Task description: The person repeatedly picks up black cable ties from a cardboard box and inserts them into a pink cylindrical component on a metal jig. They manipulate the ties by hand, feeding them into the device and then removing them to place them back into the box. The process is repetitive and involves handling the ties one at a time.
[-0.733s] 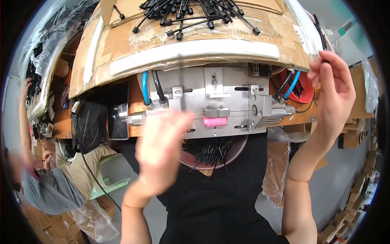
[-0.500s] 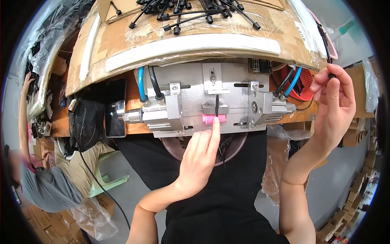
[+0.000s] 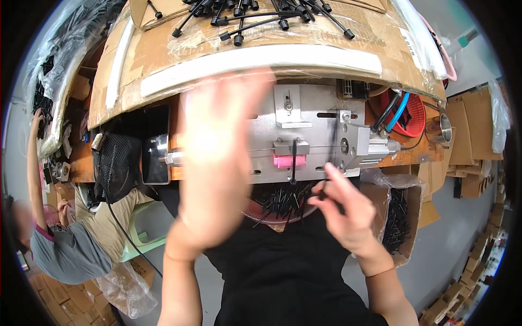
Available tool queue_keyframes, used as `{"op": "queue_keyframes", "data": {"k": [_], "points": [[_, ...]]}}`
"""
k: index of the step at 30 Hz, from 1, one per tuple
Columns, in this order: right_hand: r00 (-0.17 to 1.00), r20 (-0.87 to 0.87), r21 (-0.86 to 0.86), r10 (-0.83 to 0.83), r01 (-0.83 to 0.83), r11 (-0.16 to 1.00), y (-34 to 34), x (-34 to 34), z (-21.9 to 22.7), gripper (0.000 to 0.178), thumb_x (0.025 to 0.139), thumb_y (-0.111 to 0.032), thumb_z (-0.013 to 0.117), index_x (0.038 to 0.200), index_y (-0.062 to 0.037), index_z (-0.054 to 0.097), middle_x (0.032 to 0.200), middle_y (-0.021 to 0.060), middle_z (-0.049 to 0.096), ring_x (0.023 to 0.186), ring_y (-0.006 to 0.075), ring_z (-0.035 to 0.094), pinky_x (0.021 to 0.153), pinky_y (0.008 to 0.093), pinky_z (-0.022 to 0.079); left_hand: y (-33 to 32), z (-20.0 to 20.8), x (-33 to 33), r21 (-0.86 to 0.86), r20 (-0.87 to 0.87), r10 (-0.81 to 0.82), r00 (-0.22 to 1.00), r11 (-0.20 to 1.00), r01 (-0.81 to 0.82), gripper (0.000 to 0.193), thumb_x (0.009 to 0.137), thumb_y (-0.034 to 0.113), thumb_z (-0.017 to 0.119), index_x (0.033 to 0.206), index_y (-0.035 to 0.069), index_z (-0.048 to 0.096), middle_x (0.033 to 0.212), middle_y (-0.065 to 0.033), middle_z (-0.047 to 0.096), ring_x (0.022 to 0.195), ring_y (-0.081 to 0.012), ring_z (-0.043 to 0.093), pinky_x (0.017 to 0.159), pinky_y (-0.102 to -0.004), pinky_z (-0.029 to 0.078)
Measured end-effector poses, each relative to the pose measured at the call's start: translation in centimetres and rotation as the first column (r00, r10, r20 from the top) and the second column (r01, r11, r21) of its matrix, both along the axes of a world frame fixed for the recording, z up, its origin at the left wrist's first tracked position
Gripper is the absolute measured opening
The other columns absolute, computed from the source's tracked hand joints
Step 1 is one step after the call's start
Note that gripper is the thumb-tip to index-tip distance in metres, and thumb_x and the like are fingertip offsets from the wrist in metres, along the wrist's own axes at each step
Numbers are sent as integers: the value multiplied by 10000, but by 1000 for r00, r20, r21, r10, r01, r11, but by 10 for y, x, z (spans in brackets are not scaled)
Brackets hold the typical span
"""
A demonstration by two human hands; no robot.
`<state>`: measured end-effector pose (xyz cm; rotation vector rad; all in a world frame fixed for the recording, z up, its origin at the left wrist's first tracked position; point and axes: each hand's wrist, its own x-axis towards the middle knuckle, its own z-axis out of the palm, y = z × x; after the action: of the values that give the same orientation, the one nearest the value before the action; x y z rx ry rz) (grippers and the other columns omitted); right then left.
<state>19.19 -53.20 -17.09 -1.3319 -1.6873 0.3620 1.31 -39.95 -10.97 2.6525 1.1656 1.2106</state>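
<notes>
Black rod [image 3: 294,161] lies across pink block [image 3: 282,161] on metal plate [image 3: 318,133], long axis fore-aft, thicker end toward operator. Left hand [image 3: 216,146] blurred, can't tell grip; right hand [image 3: 350,216] pinches blurred dark piece [image 3: 325,186].

The premises are a workshop set up for small-parts work. Evidence: a metal jig [image 3: 321,135] with a cylinder [image 3: 375,145] and blue hose [image 3: 399,112] on a wooden bench [image 3: 406,154]; black parts [image 3: 238,22] heaped on cardboard [image 3: 133,70]; more in an open box [image 3: 414,217]; stacked cartons [image 3: 470,282] at right; a second person [image 3: 70,255] reaching to another heap at left.
</notes>
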Motion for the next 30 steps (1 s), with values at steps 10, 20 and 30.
{"op": "queue_keyframes", "data": {"k": [10,20,30], "points": [[985,144,-8,100,-100,995,16,-21,-35,685,755,-10,762,1381,27,487,653,57,475,566,199,490,557,343,439,108,47,-5,-261,-34,-106,994,961,93,207,777,-107,606,960,-12,623,885,-142,653,879,-260,640,774,-343,513],[802,452,392,-391,215,895,139,44,83,250,866,-164,701,1047,-45,576,735,63,500,619,171,482,561,337,405,-25,-15,-27,-126,187,31,982,992,-7,525,774,-107,671,1276,17,583,993,-86,636,853,-187,597,813,-311,509],[983,-166,-273,-79,31,961,138,128,153,213,912,-162,640,1051,-6,599,818,48,591,706,115,526,620,262,426,-102,-79,17,-280,-208,-68,976,960,7,597,821,33,632,1374,-84,440,900,-68,465,778,-182,492,715,-296,455]]}}
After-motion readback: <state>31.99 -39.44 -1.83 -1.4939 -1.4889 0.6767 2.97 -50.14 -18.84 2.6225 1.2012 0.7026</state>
